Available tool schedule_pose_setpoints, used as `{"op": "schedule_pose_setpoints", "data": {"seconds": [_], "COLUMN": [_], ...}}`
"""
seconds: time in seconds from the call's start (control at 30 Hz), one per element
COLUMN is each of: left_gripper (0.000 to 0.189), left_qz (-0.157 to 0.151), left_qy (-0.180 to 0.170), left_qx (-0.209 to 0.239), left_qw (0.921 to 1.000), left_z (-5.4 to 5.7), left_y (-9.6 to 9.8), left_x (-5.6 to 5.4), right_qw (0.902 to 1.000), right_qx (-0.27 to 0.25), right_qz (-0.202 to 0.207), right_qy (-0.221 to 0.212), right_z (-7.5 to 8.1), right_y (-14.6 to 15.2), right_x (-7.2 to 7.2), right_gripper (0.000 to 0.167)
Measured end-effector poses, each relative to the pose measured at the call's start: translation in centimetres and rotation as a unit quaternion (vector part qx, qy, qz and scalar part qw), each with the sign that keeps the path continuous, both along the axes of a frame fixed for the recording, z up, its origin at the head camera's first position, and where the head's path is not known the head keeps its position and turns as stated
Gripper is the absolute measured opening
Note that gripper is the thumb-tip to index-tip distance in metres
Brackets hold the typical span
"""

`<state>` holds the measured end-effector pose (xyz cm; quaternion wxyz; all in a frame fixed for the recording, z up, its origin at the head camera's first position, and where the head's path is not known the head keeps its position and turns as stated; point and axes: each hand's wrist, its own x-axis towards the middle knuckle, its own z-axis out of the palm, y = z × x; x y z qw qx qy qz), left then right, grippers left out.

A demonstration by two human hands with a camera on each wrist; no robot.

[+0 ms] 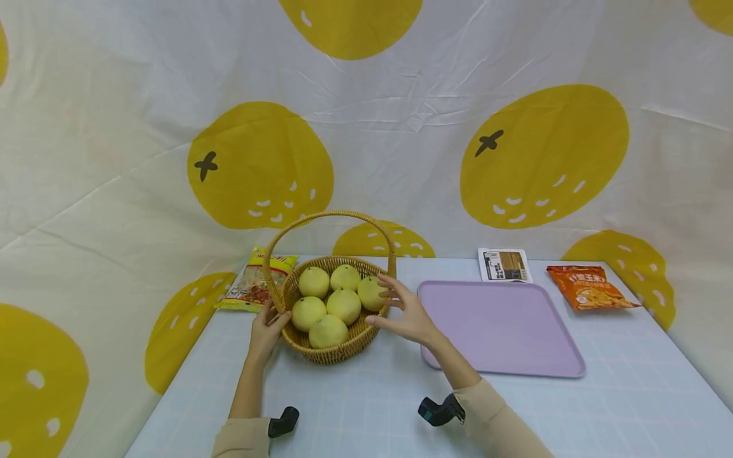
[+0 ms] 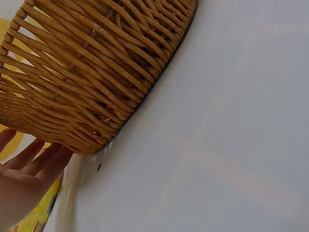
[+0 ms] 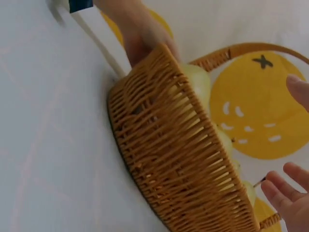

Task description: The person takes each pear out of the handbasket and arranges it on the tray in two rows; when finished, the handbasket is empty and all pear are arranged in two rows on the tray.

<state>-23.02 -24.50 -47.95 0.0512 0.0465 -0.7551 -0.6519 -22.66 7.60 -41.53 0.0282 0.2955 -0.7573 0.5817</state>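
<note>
A woven brown basket [image 1: 326, 353] with a tall arched handle [image 1: 329, 214] stands on the table, filled with several round, pale yellow-green fruits [image 1: 343, 306]. At its left side, my left hand [image 1: 268, 331] holds the wall below the handle's foot. The thumb lies at the rim, and the fingers [image 2: 41, 162] reach along the outer weave, partly hidden behind it. Over the right rim hovers my right hand [image 1: 408, 313], its fingers spread and thumb apart beside the rightmost fruit [image 1: 370, 293]. Nothing is in its grasp; in the right wrist view its fingers [image 3: 277, 193] are next to the fruits.
A lilac tray [image 1: 498, 327] lies right of the basket. Behind it is a white-and-brown packet [image 1: 505, 265], with an orange snack bag [image 1: 590, 287] farther right. A yellow-and-red food bag [image 1: 252, 280] lies behind the left hand. A fruit-printed cloth [image 1: 401, 159] hangs behind the table.
</note>
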Motion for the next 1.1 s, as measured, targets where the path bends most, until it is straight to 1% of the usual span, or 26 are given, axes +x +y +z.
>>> {"op": "schedule_pose_setpoints", "data": {"seconds": [0.1, 0.23, 0.33, 0.47, 0.67, 0.77, 0.9, 0.97, 1.03, 1.1], "left_gripper": [0.067, 0.069, 0.071, 0.070, 0.064, 0.063, 0.061, 0.060, 0.059, 0.058], "left_qz": [-0.001, -0.004, -0.016, -0.029, -0.043, -0.047, -0.043, -0.042, -0.043, -0.042], "left_qy": [-0.006, -0.019, -0.028, -0.040, -0.064, -0.069, -0.068, -0.065, -0.062, -0.058], "left_qx": [0.020, 0.048, 0.069, 0.083, 0.099, 0.092, 0.085, 0.087, 0.089, 0.093], "left_qw": [0.9998, 0.9987, 0.9971, 0.9953, 0.9921, 0.9923, 0.9931, 0.9932, 0.9932, 0.9930], "left_z": [-0.2, -0.4, -0.4, -0.2, 0.0, 0.1, 0.1, 0.0, -0.1, -0.2], "left_y": [0.0, 0.0, -0.1, -0.5, -1.4, -1.7, -1.8, -1.8, -1.7, -1.6], "left_x": [-0.1, -0.1, -0.2, -0.3, -0.7, -0.7, -0.7, -0.8, -0.8, -0.8], "right_qw": [0.9997, 0.9988, 0.9966, 0.9911, 0.9858, 0.9811, 0.9714, 0.9665, 0.9633, 0.9629], "right_qx": [-0.006, 0.010, 0.040, 0.086, 0.139, 0.162, 0.201, 0.222, 0.237, 0.240], "right_qz": [0.020, 0.045, 0.068, 0.095, 0.094, 0.107, 0.125, 0.125, 0.122, 0.121], "right_qy": [-0.009, -0.015, -0.025, -0.036, -0.008, 0.004, 0.023, 0.029, 0.033, 0.027], "right_z": [-1.3, -1.6, -1.6, -1.5, -1.5, -1.7, -1.8, -1.8, -1.8, -1.8], "right_y": [-1.1, -2.4, -3.3, -4.4, -6.1, -7.1, -8.3, -8.7, -8.9, -8.9], "right_x": [-1.2, -1.9, -2.2, -2.5, -2.7, -2.7, -2.6, -2.5, -2.5, -2.5], "right_gripper": [0.079, 0.080, 0.082, 0.083, 0.074, 0.070, 0.072, 0.073, 0.073, 0.070]}}
